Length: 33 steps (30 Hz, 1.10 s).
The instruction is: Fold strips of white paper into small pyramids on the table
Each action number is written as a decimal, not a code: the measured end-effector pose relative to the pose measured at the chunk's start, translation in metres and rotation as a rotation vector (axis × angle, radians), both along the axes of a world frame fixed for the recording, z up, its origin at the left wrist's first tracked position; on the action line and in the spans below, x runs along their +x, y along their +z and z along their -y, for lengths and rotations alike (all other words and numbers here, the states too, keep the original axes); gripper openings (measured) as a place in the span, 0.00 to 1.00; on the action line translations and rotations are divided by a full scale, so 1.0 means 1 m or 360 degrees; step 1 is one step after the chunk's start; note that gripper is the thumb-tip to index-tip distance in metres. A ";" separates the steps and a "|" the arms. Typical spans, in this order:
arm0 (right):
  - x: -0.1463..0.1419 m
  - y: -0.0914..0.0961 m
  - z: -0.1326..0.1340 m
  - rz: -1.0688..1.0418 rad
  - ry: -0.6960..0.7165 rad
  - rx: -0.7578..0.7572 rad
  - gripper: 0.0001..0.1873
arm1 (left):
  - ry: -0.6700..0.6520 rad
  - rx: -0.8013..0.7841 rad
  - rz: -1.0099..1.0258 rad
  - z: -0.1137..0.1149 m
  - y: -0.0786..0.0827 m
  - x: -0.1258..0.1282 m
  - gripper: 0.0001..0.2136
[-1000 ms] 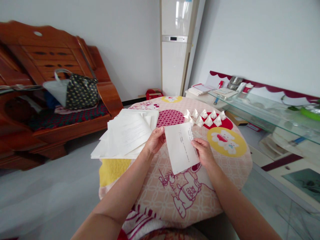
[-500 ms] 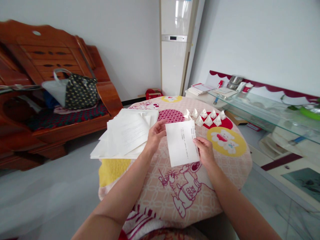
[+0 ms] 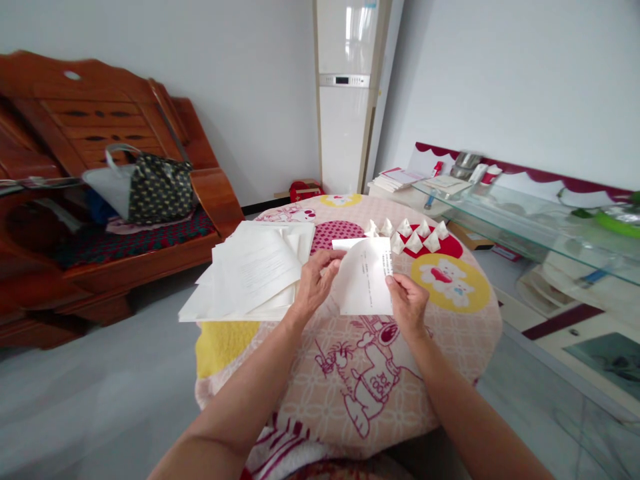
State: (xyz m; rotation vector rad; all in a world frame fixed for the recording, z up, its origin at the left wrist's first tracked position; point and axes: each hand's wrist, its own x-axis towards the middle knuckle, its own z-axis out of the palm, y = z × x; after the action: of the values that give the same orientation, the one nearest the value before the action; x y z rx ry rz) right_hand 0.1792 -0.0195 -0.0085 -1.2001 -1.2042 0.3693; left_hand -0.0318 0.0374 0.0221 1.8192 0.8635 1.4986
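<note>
A white printed sheet of paper (image 3: 365,280) is held over the round table (image 3: 450,333), which has a pink cartoon cloth. My left hand (image 3: 317,283) pinches its left edge and curls it over toward the right. My right hand (image 3: 407,303) grips the right edge between thumb and fingers. A fanned stack of white papers (image 3: 250,270) lies just left of my left hand, overhanging the table's edge. Several small folded paper triangles (image 3: 413,237) sit in a cluster behind the sheet.
A wooden bench (image 3: 100,200) with a patterned bag (image 3: 145,183) stands at the left. A tall white air conditioner (image 3: 345,93) is in the corner. A glass shelf unit (image 3: 530,223) with books and cups runs along the right, close to the table.
The sheet went from tilted and flat to square-on, and its left edge is now bent over by my left hand. Both hands have moved slightly up and closer together.
</note>
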 end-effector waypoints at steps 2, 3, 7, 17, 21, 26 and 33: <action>-0.001 -0.002 0.000 0.0048 0.0022 0.0022 0.13 | -0.0199 -0.0173 0.0127 0.000 -0.002 0.003 0.17; -0.001 -0.003 0.001 0.0072 0.0042 0.0030 0.13 | -0.0253 -0.0258 0.0181 0.000 -0.004 0.004 0.17; -0.003 -0.004 0.004 0.0157 0.0249 -0.0031 0.18 | -0.0217 -0.0542 0.0394 -0.005 -0.010 0.006 0.14; -0.002 -0.001 -0.003 -0.0638 0.0585 -0.0253 0.26 | -0.0803 -0.1302 0.1019 -0.007 -0.011 -0.013 0.15; -0.001 0.001 -0.009 -0.0682 0.0705 -0.0191 0.27 | -0.1114 -0.1535 0.0947 -0.007 -0.021 -0.005 0.13; -0.003 0.002 -0.020 -0.0711 0.0762 -0.0185 0.31 | -0.1255 -0.1670 0.0921 -0.010 -0.029 0.004 0.13; 0.000 0.024 -0.030 -0.0233 0.0789 0.0030 0.23 | -0.1395 -0.1756 0.1022 -0.012 -0.028 0.002 0.15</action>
State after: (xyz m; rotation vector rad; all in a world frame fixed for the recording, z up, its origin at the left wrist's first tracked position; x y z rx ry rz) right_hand 0.1797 0.0102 0.0158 -0.8307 -1.3655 0.7982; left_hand -0.0300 0.0489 -0.0059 0.6298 0.3198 0.6655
